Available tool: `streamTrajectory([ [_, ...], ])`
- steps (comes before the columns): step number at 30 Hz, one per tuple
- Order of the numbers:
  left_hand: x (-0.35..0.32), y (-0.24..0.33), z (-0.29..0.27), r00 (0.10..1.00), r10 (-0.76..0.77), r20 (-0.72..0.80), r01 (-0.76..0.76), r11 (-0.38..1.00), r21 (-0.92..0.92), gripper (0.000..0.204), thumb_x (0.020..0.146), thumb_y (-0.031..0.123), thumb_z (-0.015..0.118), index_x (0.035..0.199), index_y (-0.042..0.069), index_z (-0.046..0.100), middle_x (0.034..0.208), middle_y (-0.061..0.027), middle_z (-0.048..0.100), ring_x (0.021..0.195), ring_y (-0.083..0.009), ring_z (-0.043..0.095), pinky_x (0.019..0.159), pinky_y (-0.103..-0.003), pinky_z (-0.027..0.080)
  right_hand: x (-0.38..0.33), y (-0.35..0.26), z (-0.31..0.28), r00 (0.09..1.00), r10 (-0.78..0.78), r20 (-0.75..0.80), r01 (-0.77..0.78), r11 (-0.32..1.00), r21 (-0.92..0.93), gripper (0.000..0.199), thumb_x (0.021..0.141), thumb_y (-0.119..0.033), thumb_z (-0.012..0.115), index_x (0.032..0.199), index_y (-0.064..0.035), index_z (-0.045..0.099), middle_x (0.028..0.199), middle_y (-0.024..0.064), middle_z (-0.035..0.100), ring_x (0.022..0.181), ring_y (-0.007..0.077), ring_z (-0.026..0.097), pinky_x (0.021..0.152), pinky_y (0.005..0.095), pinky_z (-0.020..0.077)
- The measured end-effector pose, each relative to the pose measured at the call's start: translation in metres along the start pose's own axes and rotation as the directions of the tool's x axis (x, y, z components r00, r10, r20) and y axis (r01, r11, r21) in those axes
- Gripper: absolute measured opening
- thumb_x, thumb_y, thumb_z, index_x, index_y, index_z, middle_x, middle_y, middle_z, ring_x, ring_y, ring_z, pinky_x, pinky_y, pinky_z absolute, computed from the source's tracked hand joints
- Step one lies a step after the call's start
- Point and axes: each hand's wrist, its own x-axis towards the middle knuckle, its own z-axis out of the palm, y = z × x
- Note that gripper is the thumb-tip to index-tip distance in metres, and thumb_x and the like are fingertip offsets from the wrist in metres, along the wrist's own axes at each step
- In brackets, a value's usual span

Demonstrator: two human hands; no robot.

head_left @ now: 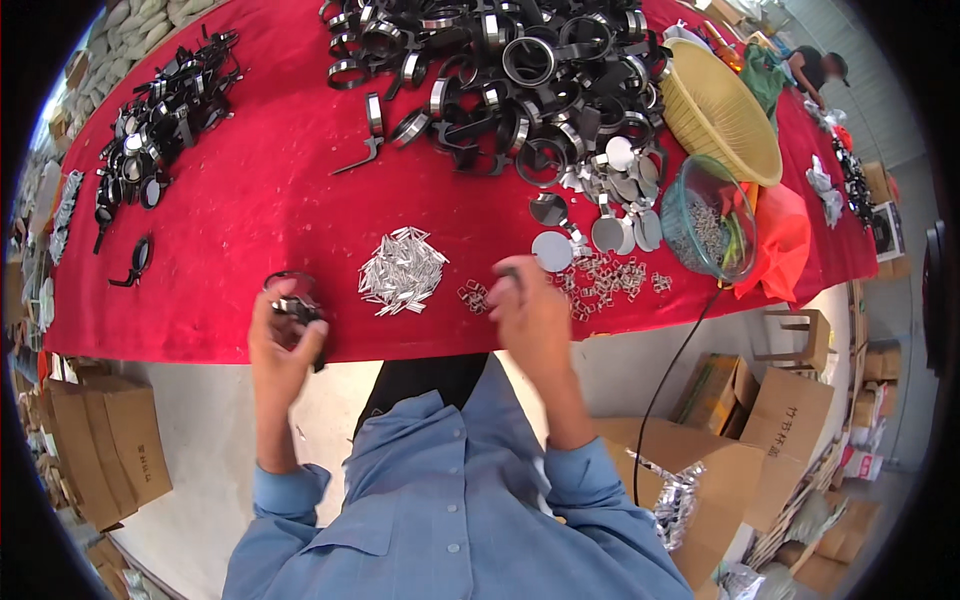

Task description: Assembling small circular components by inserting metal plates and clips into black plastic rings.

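Observation:
In my left hand (pixel 282 345), near the front edge of the red-covered table, the fingers are closed round a black ring with a handle (pixel 297 308). My right hand (pixel 533 318) is over the table beside loose small square metal clips (pixel 605 280). Its fingers are curled together and slightly blurred, with a dark spot at the fingertips; what they hold, if anything, does not show. Between my hands lies a heap of thin silvery pins (pixel 402 272). Round metal discs with tabs (pixel 608 232) are scattered just beyond the clips.
A large pile of black-and-silver rings with handles (pixel 528 62) covers the far middle. Pieces with lids (pixel 133 143) lie at the left. To the right stand a glass bowl (pixel 683 235) of small parts and a yellow basket (pixel 715 110). Cardboard boxes (pixel 730 470) flank me; another person (pixel 812 70) is far right.

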Motion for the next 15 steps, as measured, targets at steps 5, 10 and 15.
streamTrajectory([
  [5,0.105,-0.03,-0.093,0.939,0.329,-0.097,-0.324,0.944,0.063,0.048,0.089,-0.009,0.065,0.134,0.002,0.051,0.108,-0.003,0.062,0.096,-0.0108,0.061,0.085,-0.024,0.05,0.045,0.052,-0.065,0.969,-0.095,-0.227,0.003,0.926,-0.376,0.026,0.082,0.002,0.06,0.107,-0.0025,0.065,0.092,0.0231,0.069,0.083,0.0421,0.068,0.073,0.0513,0.0543],
  [10,0.174,-0.026,-0.137,0.533,0.809,-0.248,-0.019,0.304,0.952,0.063,0.08,0.007,0.075,0.139,0.004,0.053,0.137,-0.0217,0.055,0.132,-0.0405,0.046,0.115,-0.051,0.032,0.058,0.064,-0.074,0.989,-0.104,-0.103,0.025,0.813,-0.582,0.03,0.082,-0.008,0.069,0.112,-0.0084,0.07,0.1,0.0182,0.069,0.085,0.0402,0.068,0.074,0.0501,0.055],
  [15,0.167,-0.004,0.005,0.759,0.651,0.003,-0.485,0.562,0.67,0.046,0.082,0.007,0.073,0.127,0.004,0.061,0.128,-0.0207,0.06,0.126,-0.0375,0.054,0.109,-0.046,0.043,0.061,0.063,-0.081,0.999,-0.006,-0.041,-0.018,0.827,-0.562,0.023,0.083,-0.007,0.069,0.106,-0.0089,0.072,0.099,0.0174,0.067,0.089,0.0402,0.067,0.078,0.0485,0.0536],
])
